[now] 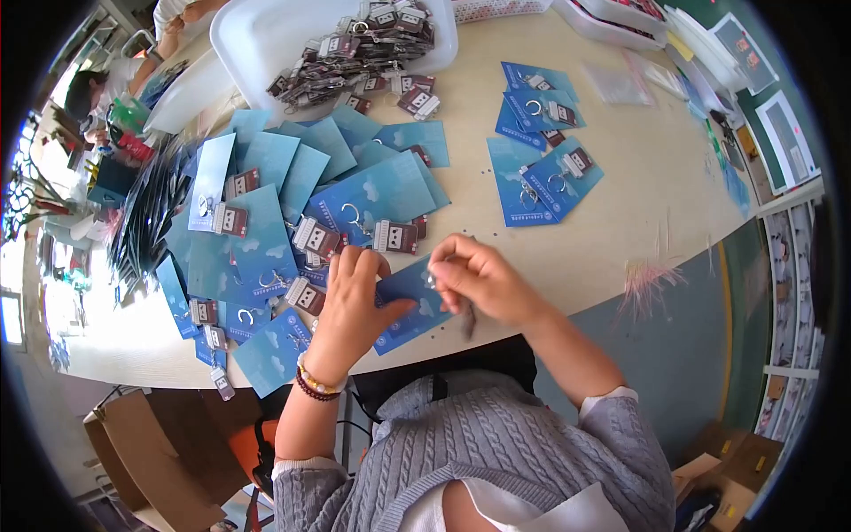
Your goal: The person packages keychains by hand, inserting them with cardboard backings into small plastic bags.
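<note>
A blue backing card (409, 293) lies at the table's near edge between my hands. My right hand (483, 279) is closed in a pinch over its right end, holding a keychain by its metal ring. The keychain's brown charm (469, 321) hangs below the fingers, smeared by motion. My left hand (353, 297) has its thumb spread over the card's left end, while its bent fingertips reach the edge of a card pile; nothing shows in its grip. In that pile, blue cards (266, 248) overlap, many fitted with a brown-and-white cup-shaped keychain (395, 237).
A white plastic bin (244, 53) of loose keychains (372, 53) stands at the back. Several carded keychains (554, 173) lie right of centre. Dark flat packets (151, 217) fan out at left. Pink threads (651, 282) lie near the right edge. Another person (97, 93) sits far left.
</note>
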Available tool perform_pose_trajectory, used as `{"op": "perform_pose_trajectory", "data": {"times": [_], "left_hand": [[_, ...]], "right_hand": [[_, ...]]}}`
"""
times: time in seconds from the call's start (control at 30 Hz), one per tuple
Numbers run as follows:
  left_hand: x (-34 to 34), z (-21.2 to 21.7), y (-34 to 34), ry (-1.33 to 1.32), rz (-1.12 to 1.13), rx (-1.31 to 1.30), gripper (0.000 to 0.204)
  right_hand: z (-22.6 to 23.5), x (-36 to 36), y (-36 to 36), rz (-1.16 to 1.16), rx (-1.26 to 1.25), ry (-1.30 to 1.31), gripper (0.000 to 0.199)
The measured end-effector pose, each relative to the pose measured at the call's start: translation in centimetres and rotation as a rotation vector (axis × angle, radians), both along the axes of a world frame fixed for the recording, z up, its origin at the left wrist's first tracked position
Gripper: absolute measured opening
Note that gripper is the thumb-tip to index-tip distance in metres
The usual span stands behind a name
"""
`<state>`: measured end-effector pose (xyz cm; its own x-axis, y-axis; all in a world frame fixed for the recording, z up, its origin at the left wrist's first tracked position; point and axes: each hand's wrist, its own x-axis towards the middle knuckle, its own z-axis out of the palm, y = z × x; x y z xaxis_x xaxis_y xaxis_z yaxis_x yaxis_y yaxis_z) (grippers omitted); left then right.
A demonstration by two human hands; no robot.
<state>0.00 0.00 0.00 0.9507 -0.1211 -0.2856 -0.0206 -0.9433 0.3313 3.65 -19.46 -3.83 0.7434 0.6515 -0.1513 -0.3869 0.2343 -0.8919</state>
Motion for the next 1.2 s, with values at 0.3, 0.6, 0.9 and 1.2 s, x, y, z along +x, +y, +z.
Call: {"op": "perform_pose_trajectory", "data": {"times": [0.3, 0.6, 0.9, 1.2], "left_hand": [[-5.3, -3.9, -3.2, -0.083, 0.470, -1.330, 0.026], [-4.2, -2.9, -5.1, -0.168, 0.682, -1.402, 0.027], [-2.7, -1.9, -4.7, -0.526, 0.394, -0.822, 0.035], [0.5, 0.8, 0.0, -0.620, 0.322, -0.597, 0.037]], "right_hand": [[-2.0, -1.9, 1.3, -0.413, -0.015, -0.164, 0.016], [0.3, -4.1, 2.2, -0.454, -0.555, -1.140, 0.010], [1.4, -3.2, 2.0, -0.506, -0.839, -1.400, 0.017], [3.8, 1.9, 3.0, -0.093, -0.507, -0.727, 0.015]]}}
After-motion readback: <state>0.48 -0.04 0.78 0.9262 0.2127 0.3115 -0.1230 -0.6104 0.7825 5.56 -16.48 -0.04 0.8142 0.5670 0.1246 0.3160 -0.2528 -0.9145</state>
